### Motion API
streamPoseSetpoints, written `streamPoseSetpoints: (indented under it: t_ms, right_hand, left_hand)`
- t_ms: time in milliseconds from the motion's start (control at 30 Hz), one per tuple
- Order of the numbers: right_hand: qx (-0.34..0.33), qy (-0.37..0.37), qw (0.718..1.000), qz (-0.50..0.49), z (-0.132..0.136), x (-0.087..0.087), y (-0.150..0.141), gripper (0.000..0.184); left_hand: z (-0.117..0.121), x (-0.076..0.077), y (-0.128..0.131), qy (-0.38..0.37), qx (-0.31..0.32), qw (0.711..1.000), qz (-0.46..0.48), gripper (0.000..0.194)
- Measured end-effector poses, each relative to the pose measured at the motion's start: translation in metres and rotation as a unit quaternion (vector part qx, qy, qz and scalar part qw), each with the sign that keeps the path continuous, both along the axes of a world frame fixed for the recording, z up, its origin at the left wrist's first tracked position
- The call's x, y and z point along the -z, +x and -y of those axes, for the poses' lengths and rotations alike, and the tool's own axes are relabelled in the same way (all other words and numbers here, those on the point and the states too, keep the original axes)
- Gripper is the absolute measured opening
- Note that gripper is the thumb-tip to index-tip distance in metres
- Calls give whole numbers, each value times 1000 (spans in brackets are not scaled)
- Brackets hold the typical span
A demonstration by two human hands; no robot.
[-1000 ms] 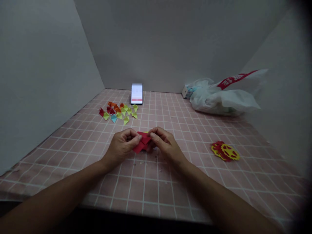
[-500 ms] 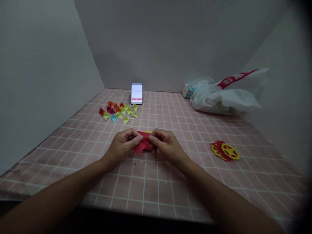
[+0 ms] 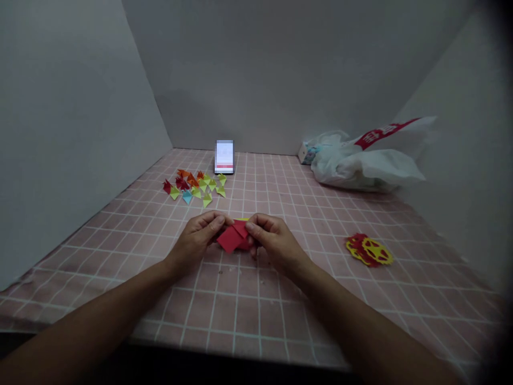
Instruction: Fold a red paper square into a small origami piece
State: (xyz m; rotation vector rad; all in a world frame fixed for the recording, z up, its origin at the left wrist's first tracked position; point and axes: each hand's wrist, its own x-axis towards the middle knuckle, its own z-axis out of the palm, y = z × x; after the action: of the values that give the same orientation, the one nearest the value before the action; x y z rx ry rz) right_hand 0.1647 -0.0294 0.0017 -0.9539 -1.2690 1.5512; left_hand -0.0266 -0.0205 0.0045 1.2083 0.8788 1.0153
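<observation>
A piece of folded red paper (image 3: 231, 238) is held between my two hands above the middle of the table. My left hand (image 3: 197, 235) pinches its left side, thumb along the upper edge. The thumb and fingers of my right hand (image 3: 273, 238) grip its right side. Creases and overlapping flaps show on the red paper. Behind it, a sliver of yellow paper (image 3: 243, 219) peeks out between the hands; most of it is hidden.
Several small folded paper pieces (image 3: 192, 184) in red, orange, yellow and blue lie at the back left. A lit phone (image 3: 224, 156) stands behind them. Back right sits a white plastic bag (image 3: 360, 166) beside a small box (image 3: 305, 153). Red and yellow paper cut-outs (image 3: 368, 250) lie at right.
My left thumb has shifted up and left off the front of the red paper, so more of its face shows. My right hand has hardly moved. The view has tilted slightly.
</observation>
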Motion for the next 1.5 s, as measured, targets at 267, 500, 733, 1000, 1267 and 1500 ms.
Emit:
streamPoseSetpoints:
  t_ms: [267, 500, 733, 1000, 1267, 1500]
  right_hand:
    - [-87, -111, 984, -112, 4, 4, -5, 34]
    - [48, 122, 988, 79, 4, -1, 0, 43]
    - [33, 91, 993, 69, 5, -5, -5, 17]
    - [24, 64, 997, 32, 10, -8, -9, 12]
    - [31, 90, 995, 7, 13, -7, -11, 11]
    - [38, 94, 995, 8, 13, -6, -10, 11]
  left_hand:
    - [5, -9, 1, 156, 30, 987, -33, 7]
    - [0, -8, -1, 96, 19, 994, -48, 11]
    - [2, -6, 2, 10, 39, 999, -36, 22]
    - [3, -9, 3, 51, 14, 997, -54, 17]
    - [6, -7, 5, 20, 3, 1000, -14, 13]
    - [7, -5, 6, -4, 3, 1000, 0, 15]
